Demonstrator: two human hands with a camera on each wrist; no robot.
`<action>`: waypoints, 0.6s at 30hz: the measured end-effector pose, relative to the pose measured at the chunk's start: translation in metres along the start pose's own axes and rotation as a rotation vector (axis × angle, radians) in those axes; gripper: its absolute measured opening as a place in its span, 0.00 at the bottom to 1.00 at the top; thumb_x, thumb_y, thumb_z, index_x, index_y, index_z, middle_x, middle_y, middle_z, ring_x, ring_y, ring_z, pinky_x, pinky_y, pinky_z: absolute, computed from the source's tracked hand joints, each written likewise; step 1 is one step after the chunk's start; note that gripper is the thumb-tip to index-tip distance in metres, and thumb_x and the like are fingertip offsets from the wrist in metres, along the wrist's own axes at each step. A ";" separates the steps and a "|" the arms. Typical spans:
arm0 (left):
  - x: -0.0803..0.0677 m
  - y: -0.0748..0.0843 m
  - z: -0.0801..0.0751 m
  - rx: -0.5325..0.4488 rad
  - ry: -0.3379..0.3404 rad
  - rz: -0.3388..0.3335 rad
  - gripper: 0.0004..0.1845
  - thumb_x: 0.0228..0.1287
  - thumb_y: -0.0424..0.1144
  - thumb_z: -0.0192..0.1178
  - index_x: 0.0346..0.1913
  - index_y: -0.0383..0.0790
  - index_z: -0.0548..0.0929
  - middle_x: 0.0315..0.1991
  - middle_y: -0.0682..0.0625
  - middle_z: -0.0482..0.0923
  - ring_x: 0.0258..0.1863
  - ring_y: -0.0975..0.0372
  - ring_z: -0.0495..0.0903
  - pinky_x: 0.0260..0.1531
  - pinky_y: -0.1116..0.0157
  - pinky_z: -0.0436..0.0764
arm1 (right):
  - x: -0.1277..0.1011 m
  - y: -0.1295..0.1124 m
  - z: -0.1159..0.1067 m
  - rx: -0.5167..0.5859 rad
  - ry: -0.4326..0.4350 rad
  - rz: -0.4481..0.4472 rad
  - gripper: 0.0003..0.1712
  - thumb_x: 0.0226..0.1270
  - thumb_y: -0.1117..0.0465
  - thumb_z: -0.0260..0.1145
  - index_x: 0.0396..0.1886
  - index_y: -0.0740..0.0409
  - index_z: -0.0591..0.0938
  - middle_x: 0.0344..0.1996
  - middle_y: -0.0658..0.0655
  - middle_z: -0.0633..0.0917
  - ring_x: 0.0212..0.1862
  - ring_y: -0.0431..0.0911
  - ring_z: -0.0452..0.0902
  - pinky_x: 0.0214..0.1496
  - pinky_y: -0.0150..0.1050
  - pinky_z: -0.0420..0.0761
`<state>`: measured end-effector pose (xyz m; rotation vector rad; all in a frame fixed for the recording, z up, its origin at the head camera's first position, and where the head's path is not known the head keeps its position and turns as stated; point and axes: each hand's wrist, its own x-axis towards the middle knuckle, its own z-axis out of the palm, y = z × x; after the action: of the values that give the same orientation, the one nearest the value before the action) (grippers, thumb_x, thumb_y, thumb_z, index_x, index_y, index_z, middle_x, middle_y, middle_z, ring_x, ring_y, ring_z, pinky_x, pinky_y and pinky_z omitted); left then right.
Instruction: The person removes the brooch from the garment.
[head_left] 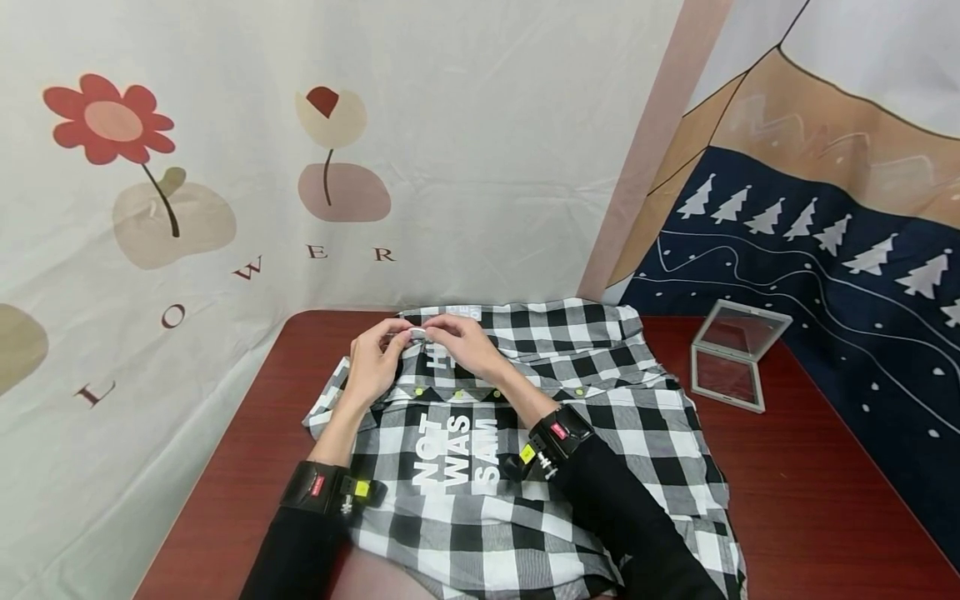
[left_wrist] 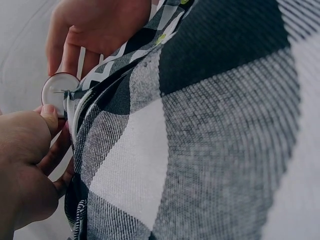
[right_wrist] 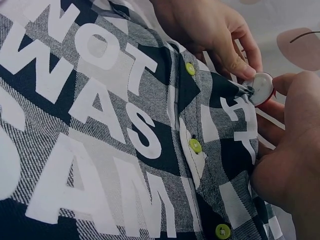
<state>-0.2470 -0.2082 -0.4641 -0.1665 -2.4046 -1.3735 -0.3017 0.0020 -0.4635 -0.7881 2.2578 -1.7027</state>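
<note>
Just below the frame's centre, the left hand (head_left: 372, 360) and right hand (head_left: 467, 343) both pinched the round white disc (head_left: 417, 333) at the checked shirt (head_left: 637, 425)'s far edge, which probably called for steady, gentle fingers.

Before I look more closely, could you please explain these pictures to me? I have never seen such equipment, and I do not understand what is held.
This is no robot: a person works with two bare hands. The widest picture comes from a camera on the head; the other two come from cameras on the black wristbands, one for each hand. On the reddish-brown table lies a black-and-white checked shirt with white letters and small yellow-green buttons. Near the table's right side is an open square case with two hinged halves. The left hand and the right hand together pinch a round white disc with a red rim, at the edge of the shirt.
</note>
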 end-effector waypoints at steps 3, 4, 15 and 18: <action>0.000 0.000 0.000 0.000 0.000 0.000 0.09 0.85 0.39 0.67 0.57 0.41 0.93 0.47 0.40 0.96 0.47 0.46 0.96 0.40 0.78 0.79 | 0.000 0.000 0.000 0.004 -0.007 0.005 0.21 0.92 0.50 0.62 0.69 0.56 0.89 0.67 0.60 0.90 0.70 0.54 0.86 0.73 0.53 0.85; 0.000 0.000 0.000 0.004 -0.001 0.000 0.09 0.85 0.39 0.67 0.57 0.41 0.93 0.47 0.40 0.96 0.47 0.47 0.96 0.41 0.78 0.79 | 0.000 0.000 0.000 0.003 -0.011 0.004 0.21 0.92 0.51 0.62 0.68 0.57 0.89 0.66 0.60 0.90 0.69 0.54 0.86 0.72 0.52 0.85; 0.000 -0.002 0.000 0.024 0.001 0.017 0.08 0.84 0.39 0.68 0.56 0.43 0.93 0.46 0.42 0.96 0.45 0.52 0.96 0.41 0.75 0.81 | 0.002 -0.005 0.000 -0.010 -0.023 -0.005 0.21 0.91 0.51 0.62 0.65 0.59 0.91 0.64 0.62 0.91 0.66 0.53 0.86 0.72 0.50 0.84; 0.000 -0.001 0.000 0.022 -0.001 0.023 0.08 0.84 0.39 0.67 0.55 0.43 0.93 0.46 0.42 0.96 0.45 0.52 0.96 0.40 0.75 0.81 | 0.003 -0.006 0.000 -0.003 -0.027 -0.004 0.21 0.91 0.52 0.62 0.64 0.61 0.91 0.63 0.63 0.92 0.67 0.54 0.86 0.72 0.49 0.84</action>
<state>-0.2471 -0.2091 -0.4653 -0.1881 -2.4109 -1.3364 -0.3022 -0.0005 -0.4578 -0.8123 2.2432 -1.6808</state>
